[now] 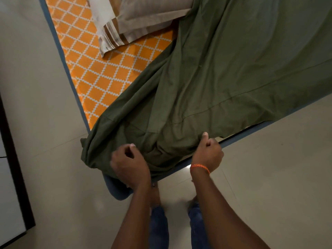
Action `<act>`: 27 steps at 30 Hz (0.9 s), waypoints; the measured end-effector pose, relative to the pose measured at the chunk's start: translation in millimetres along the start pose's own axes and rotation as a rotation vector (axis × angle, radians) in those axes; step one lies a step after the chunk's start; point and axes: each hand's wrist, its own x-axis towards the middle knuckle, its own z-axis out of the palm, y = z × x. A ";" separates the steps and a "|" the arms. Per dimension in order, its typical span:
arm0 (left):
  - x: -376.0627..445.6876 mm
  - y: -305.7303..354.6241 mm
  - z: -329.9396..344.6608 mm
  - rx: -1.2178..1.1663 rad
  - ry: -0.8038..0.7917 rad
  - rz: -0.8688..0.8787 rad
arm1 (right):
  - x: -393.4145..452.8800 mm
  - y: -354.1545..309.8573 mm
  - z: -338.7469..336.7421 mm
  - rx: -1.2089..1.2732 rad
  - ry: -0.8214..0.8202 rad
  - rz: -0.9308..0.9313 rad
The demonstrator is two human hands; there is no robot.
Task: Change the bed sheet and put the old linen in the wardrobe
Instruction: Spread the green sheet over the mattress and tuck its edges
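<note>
My green sheet is plain olive cloth, spread loosely over the bed from about six o'clock up toward two o'clock, creased and bunched at the near corner, where it spills over the mattress edge. A straight hem seam runs across it near the foot. At ten o'clock lies the orange sheet, patterned with a white lattice, flat on the mattress and partly covered by the green one. At twelve o'clock two pillows rest on the orange sheet, beige with brown stripes.
</note>
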 end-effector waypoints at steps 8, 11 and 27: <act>122.0 -55.7 -23.2 0.311 -0.284 0.018 | -100.8 3.5 40.4 -0.036 -0.352 -0.702; 145.3 -61.8 -41.6 0.305 -0.347 0.225 | -122.0 -1.5 50.3 -0.082 -0.384 -0.784; 177.1 -74.6 -161.8 -0.915 -1.045 -0.421 | -195.1 23.6 41.9 -0.365 -0.377 -1.185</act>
